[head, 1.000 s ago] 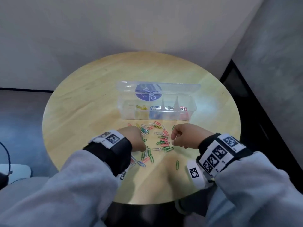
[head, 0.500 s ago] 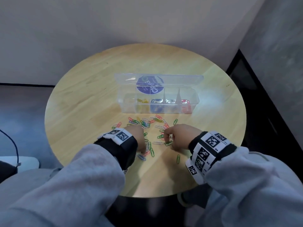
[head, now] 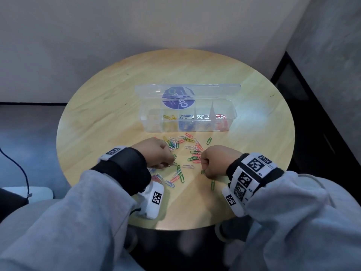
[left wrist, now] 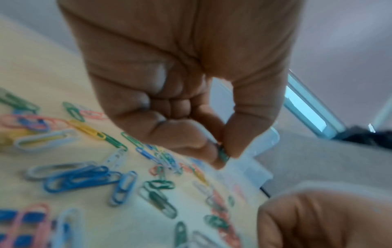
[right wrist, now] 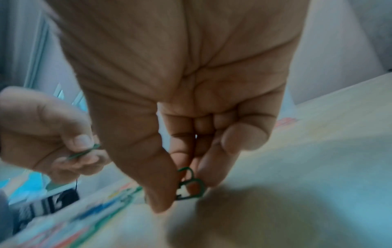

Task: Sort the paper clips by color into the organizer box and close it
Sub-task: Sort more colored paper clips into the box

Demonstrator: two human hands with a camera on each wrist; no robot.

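A clear organizer box [head: 187, 130] stands open on the round wooden table [head: 117, 114], lid tipped back, with yellow, blue, white and red clips in separate compartments. Loose paper clips [head: 187, 151] of several colours lie scattered in front of it. My left hand [head: 156, 153] hovers over the pile's left side and pinches a green clip [left wrist: 222, 155] between thumb and forefinger. My right hand [head: 216, 161] is at the pile's right side, its thumb and fingers pinching green clips [right wrist: 188, 186] just above the tabletop.
A single green clip [head: 212, 185] lies near the table's front edge, another green clip [head: 209, 141] sits right of the pile. A wall stands behind the table; a dark floor strip runs along the right. Grey sleeves and wrist cameras fill the foreground.
Both hands have drawn slightly nearer to me over the pile. The right hand has dropped to the tabletop and taken hold of green clips.
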